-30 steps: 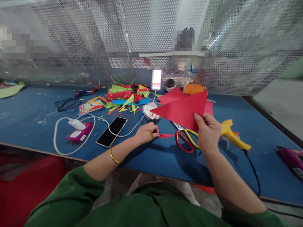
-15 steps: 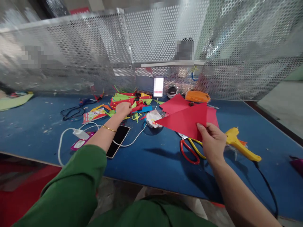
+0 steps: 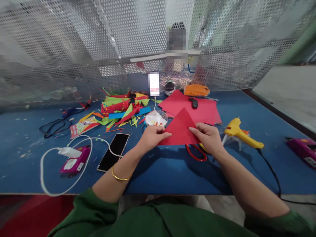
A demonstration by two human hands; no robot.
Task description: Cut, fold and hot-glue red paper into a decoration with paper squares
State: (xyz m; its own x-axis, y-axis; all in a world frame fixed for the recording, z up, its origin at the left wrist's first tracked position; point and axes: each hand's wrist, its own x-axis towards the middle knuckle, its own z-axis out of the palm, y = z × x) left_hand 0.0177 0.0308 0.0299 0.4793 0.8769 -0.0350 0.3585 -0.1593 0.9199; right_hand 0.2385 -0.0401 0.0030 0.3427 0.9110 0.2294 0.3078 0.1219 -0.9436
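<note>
Left hand (image 3: 151,136) and right hand (image 3: 208,136) both nearly closed, thumbs on top, pinching a flat red paper triangle (image 3: 180,131) by its lower left corner and right edge, above the blue tabletop (image 3: 158,179). Uneven pull could crease or tear the sheet; lowering it could snag the red-and-yellow-handled metal scissors (image 3: 202,160). Scissor blades hidden behind paper, most gripping fingers too. Purple plastic box (image 3: 302,149) cut off at right.
</note>
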